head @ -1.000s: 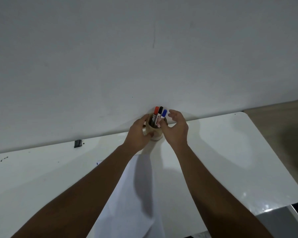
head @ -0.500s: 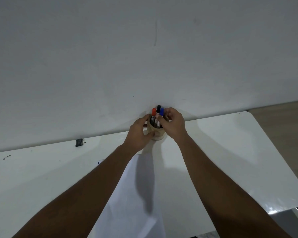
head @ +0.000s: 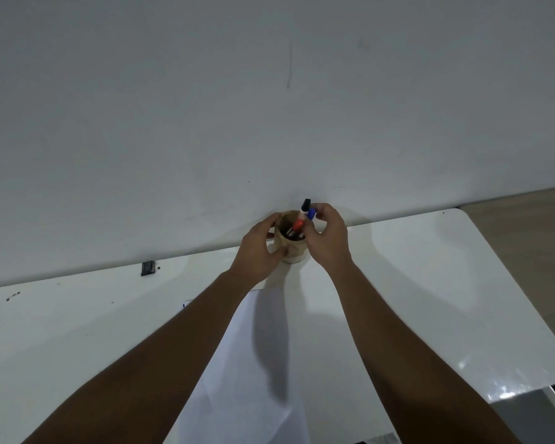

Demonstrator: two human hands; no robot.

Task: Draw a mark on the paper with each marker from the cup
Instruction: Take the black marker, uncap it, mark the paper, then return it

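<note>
A small tan cylindrical paper cup (head: 291, 248) is seen standing on the glossy white table (head: 414, 283), close to the far edge where the plain white wall (head: 269, 107) begins. The cup is clasped from the left side by the left hand (head: 257, 251), whose fingers are curled around the wall of the cup. The right hand (head: 327, 237) is placed at the cup's right rim, with thumb and fingertips drawn together in a pinch around the upper ends of the black-capped marker (head: 305, 206) and the blue-capped marker (head: 310, 214); which of the two is actually gripped cannot be told. The red-capped marker (head: 298, 224) is seen lying lower, tilted inside the cup.

Compared with half a second ago, the black cap is now raised clearly above the other two, whereas the three caps were then nearly level. The red marker has sunk and leaned into the cup's mouth. The right hand has closed further over the marker tops, while the left hand's hold on the cup is unchanged.

A white sheet of paper (head: 247, 379) is laid on the table between the two forearms, nearer the camera than the cup. A small dark block (head: 147, 268) is seen by the wall at the left.
</note>
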